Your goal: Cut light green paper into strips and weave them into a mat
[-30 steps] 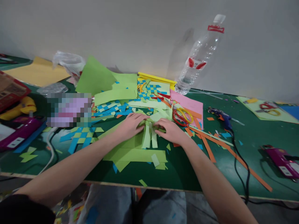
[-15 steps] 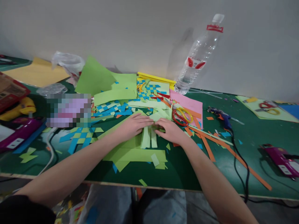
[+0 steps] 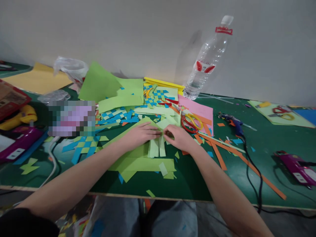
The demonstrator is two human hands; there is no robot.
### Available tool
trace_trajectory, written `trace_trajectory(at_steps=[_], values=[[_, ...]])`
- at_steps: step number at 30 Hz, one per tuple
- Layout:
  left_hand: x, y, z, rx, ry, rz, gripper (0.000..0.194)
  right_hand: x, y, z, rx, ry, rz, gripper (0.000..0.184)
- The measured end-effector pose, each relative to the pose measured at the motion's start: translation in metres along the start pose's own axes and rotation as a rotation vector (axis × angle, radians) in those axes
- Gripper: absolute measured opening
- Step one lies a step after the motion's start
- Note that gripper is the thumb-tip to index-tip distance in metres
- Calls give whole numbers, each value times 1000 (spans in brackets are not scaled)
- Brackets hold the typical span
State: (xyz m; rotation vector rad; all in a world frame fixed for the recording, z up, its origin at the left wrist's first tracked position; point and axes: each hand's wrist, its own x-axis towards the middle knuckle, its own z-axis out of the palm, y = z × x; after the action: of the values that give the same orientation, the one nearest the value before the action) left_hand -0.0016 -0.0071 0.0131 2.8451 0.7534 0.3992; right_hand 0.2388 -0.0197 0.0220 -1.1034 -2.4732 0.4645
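Note:
Pale green paper strips (image 3: pixel 154 148) lie side by side in front of me, on top of a larger green paper sheet (image 3: pixel 134 153). My left hand (image 3: pixel 140 134) rests over their upper part, fingers stretched out and pointing right. From the other side, my right hand (image 3: pixel 177 136) meets it, thumb and fingertips curled into a pinch at a pale green strip. The fingertips of both hands nearly touch, and what lies right under them is partly hidden. Scissors with red and yellow handles (image 3: pixel 192 122) lie just right of my right hand.
Woven blue-green paper pieces (image 3: pixel 158 95) lie behind my hands. A plastic bottle (image 3: pixel 208 61) leans against the wall. To the right are orange strips (image 3: pixel 218 154), a corded glue gun (image 3: pixel 232 123) and a purple device (image 3: pixel 296 168). A white cable (image 3: pixel 51 154) crosses the left side.
My right hand's fingers have curled more, with a rounder gap between thumb and index finger. The left hand has stayed almost in place. The whole view has shifted slightly.

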Motion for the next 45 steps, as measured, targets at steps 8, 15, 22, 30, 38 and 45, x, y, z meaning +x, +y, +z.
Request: trace_trajectory(at_steps=[8,15,22,30,38,45], values=[[-1,-3,3,27,59,-25,45,0,11,-4,-167,340,97,7],[-4,-9,6,85,108,-125,53,0,16,-5,-228,434,154,7],[-4,-11,10,83,115,-193,62,1,17,-2,-203,428,144,12],[-6,-12,13,60,163,-324,69,0,20,0,-189,414,144,11],[-2,-2,4,19,132,-361,41,-1,20,-1,-263,485,189,13],[-2,-1,6,17,55,-361,46,-1,25,3,-274,464,225,16]])
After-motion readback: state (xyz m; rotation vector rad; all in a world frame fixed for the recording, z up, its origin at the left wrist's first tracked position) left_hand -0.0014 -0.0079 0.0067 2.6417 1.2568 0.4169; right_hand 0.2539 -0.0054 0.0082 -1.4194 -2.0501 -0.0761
